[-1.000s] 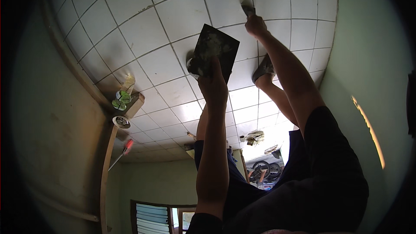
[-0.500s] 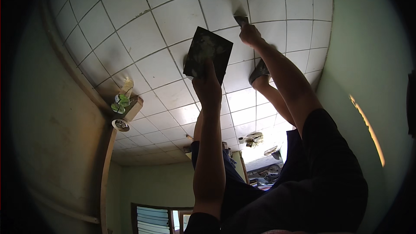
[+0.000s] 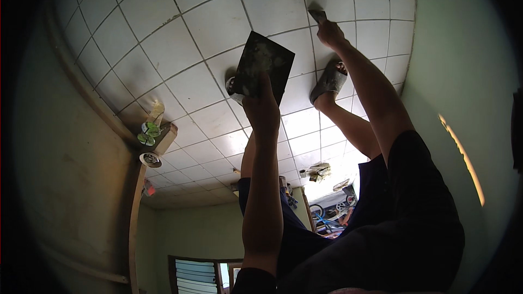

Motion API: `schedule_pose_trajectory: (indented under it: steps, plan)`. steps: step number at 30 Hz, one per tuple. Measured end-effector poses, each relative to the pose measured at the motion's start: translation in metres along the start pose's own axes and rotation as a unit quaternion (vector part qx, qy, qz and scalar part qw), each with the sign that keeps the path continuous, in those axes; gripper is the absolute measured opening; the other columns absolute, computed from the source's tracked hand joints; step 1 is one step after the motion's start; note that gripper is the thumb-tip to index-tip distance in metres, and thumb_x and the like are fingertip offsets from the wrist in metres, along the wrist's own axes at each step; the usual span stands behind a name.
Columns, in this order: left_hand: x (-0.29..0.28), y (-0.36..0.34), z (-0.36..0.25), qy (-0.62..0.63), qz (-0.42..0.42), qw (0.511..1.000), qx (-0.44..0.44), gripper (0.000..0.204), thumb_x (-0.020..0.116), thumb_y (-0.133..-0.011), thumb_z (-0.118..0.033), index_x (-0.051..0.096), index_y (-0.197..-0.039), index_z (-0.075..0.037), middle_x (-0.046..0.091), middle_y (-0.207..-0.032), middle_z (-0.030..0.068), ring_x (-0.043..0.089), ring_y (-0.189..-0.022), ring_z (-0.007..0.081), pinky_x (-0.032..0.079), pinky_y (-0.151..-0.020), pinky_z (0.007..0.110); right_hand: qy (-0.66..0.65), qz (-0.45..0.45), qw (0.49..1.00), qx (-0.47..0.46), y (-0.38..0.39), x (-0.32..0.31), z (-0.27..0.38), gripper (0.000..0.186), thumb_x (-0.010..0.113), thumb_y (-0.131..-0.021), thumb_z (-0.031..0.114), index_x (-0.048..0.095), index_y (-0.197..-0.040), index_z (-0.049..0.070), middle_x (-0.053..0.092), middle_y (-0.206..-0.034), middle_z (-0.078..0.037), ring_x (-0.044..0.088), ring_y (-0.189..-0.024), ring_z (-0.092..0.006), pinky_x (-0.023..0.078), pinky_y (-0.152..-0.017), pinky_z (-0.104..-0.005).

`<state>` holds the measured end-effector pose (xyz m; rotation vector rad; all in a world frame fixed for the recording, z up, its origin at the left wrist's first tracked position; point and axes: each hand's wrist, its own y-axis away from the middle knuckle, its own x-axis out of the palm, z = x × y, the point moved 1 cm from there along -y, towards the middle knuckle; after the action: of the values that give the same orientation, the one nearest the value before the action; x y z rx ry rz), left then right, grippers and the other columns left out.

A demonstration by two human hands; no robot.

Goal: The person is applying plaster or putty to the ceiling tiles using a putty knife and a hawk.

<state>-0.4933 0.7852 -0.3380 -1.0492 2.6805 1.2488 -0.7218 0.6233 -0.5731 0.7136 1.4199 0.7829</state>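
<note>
My left hand (image 3: 261, 110) grips a dark, flat square board (image 3: 279, 61) from its near edge, thumb laid on top. Pale smears of dried or wet material mark the board's face. Farther off and to the right, my right hand (image 3: 331, 35) is closed round a small scraper (image 3: 317, 15), its handle hidden in the fingers. The scraper's dark blade is at the white tiled floor (image 3: 275, 5), near a grout line; whether it touches cannot be made out.
My sandalled right foot (image 3: 330, 80) stands below the right forearm; the other sandal (image 3: 232, 86) shows partly behind the board. At left are a wooden post foot (image 3: 166, 137), green-patterned round items (image 3: 149, 129) and a tape-like ring (image 3: 150, 159). A pale green wall (image 3: 463, 87) rises at right.
My right hand with the scraper has moved right and slightly farther away, uncovering more of the right sandal. The board in my left hand has stayed nearly in place.
</note>
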Motion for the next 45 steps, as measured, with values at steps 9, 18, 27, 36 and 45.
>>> schedule_pose_trajectory:
  steps: [9, 18, 27, 36, 45]
  plan:
    - [-0.007, -0.005, -0.002, -0.016, -0.018, 0.999, -0.039, 0.038, 0.060, -0.099, -0.028, 0.066, -0.109, 0.008, 0.072, -0.101, 0.0172, 0.068, -0.089, 0.0250, 0.050, -0.078, 0.036, -0.013, 0.023, 1.000, 0.008, 0.005, 0.000, 0.024, 0.032, 0.050, -0.092, 0.015, 0.058, -0.123, 0.007, 0.067, -0.116, -0.021, 0.064, -0.113, -0.0379, 0.052, -0.093, -0.0500]
    - [-0.043, -0.014, -0.015, -0.081, -0.201, 0.974, -0.061, 0.047, 0.055, -0.101, -0.032, 0.063, -0.104, 0.014, 0.071, -0.094, 0.0239, 0.071, -0.081, 0.0315, 0.057, -0.070, 0.038, 0.040, -0.032, 0.989, -0.140, 0.047, 0.044, 0.050, 0.028, 0.043, -0.097, 0.014, 0.053, -0.121, 0.004, 0.071, -0.094, -0.023, 0.071, -0.091, -0.0359, 0.056, -0.080, -0.0501]
    - [-0.066, -0.021, -0.019, -0.027, -0.265, 0.959, -0.093, 0.042, 0.057, -0.101, -0.028, 0.066, -0.104, 0.013, 0.072, -0.089, 0.0182, 0.070, -0.077, 0.0239, 0.054, -0.065, 0.033, 0.140, -0.059, 0.952, -0.267, 0.059, 0.076, 0.224, 0.054, 0.048, -0.093, 0.008, 0.040, -0.145, -0.004, 0.070, -0.080, -0.015, 0.071, -0.075, -0.0307, 0.059, -0.069, -0.0435]
    - [-0.095, -0.032, -0.006, -0.075, -0.287, 0.950, -0.093, 0.042, 0.057, -0.100, -0.031, 0.068, -0.098, 0.010, 0.073, -0.089, 0.0212, 0.073, -0.084, 0.0306, 0.057, -0.072, 0.037, 0.112, -0.057, 0.965, -0.231, 0.042, 0.058, 0.265, 0.042, 0.050, -0.092, 0.010, 0.050, -0.132, -0.006, 0.071, -0.093, -0.019, 0.072, -0.086, -0.0317, 0.059, -0.074, -0.0442]
    - [-0.105, -0.026, -0.003, -0.099, -0.283, 0.950, -0.092, 0.040, 0.060, -0.097, -0.030, 0.067, -0.098, 0.009, 0.069, -0.074, 0.0199, 0.072, -0.069, 0.0278, 0.055, -0.057, 0.038, 0.125, -0.038, 0.960, -0.246, 0.069, 0.074, 0.256, 0.031, 0.046, -0.094, 0.010, 0.058, -0.117, -0.006, 0.070, -0.100, -0.024, 0.072, -0.089, -0.0347, 0.059, -0.076, -0.0453]
